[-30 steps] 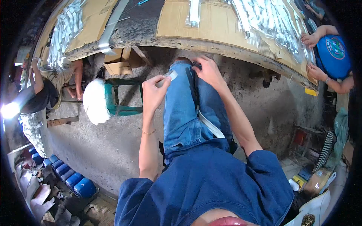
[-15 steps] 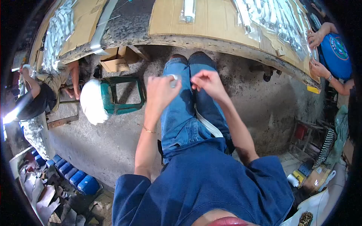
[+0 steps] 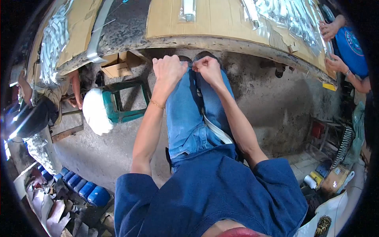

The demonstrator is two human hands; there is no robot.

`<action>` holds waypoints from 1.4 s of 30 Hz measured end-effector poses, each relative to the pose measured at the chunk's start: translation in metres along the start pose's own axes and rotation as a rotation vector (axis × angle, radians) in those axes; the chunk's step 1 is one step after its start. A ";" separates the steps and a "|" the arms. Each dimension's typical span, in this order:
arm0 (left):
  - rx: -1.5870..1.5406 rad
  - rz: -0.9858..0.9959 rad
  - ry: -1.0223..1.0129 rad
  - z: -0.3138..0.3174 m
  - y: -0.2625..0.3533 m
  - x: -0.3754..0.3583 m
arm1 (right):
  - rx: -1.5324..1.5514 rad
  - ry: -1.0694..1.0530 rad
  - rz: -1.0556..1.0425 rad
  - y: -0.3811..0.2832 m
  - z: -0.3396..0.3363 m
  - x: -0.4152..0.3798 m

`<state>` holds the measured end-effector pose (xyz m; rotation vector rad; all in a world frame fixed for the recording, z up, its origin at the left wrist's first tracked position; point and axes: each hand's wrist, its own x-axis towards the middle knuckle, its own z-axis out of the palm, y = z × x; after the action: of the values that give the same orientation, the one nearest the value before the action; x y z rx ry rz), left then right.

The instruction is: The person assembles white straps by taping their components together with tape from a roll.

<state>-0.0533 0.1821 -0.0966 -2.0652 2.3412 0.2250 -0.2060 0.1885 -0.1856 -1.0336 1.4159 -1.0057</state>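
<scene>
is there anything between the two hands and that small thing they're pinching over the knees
Nothing visible. The left hand and right hand meet fingertip to fingertip on a small dark piece above the knees, just below the table edge; what it is can't be told.

Matt denim jeans (image 3: 185, 114); glossy plastic packets (image 3: 290, 21)

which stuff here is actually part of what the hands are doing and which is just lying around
In use:
left hand
right hand
small item pinched between them, too small to identify

Lying about:
green stool
cardboard box
blue containers
packets on table
</scene>
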 end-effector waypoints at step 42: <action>-0.109 -0.009 -0.392 0.012 0.009 0.055 | -0.288 0.027 0.026 0.000 0.004 0.008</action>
<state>-0.0699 0.1306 -0.1128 -1.8632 2.1224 0.7011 -0.2024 0.1806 -0.1877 -1.2093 1.6243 -0.8142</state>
